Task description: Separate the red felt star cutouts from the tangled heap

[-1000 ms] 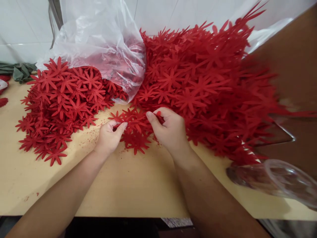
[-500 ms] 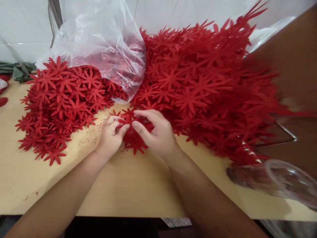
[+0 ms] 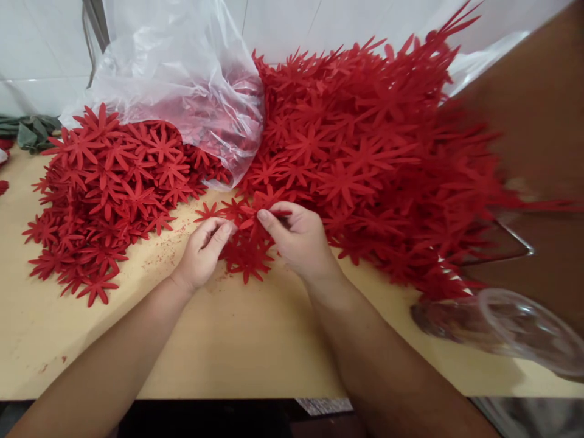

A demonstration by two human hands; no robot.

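Red felt flower cutouts (image 3: pixel 246 252) lie between both hands; right hand (image 3: pixel 298 240) and left hand (image 3: pixel 203 249) apparently pinch one together.

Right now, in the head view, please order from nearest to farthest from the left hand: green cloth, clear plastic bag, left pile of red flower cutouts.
From the left hand:
1. Left pile of red flower cutouts, just left.
2. Clear plastic bag, behind, by the wall.
3. Green cloth, far left edge.

Pale wooden tabletop (image 3: pixel 237 340), dusted with red crumbs near its middle. Clear crumpled plastic bag (image 3: pixel 182 67) at the back, partly holding red pieces. Clear glass jar (image 3: pixel 524 328) lying on its side at the right edge. Folded green fabric (image 3: pixel 27 128) far left. White tiled wall (image 3: pixel 41 55) behind.
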